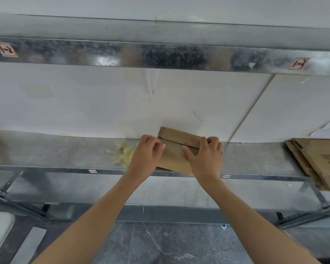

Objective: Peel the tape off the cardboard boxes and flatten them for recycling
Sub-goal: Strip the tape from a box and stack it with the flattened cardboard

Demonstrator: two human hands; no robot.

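A small brown cardboard box (176,147) lies on the metal shelf (65,153), pushed against the white back wall, with its top flaps folded down. My left hand (148,152) holds its left end, fingers curled over the edge. My right hand (206,151) grips the right end, thumb stretched across the top flap and fingers curled over the far side. A heap of crumpled yellowish peeled tape (123,154) sits on the shelf just left of my left hand.
A stack of flattened cardboard (316,162) lies at the shelf's right end, overhanging the front edge. An upper metal shelf beam (160,56) with labels runs overhead. Below is a lower shelf level and dark stone floor (170,242).
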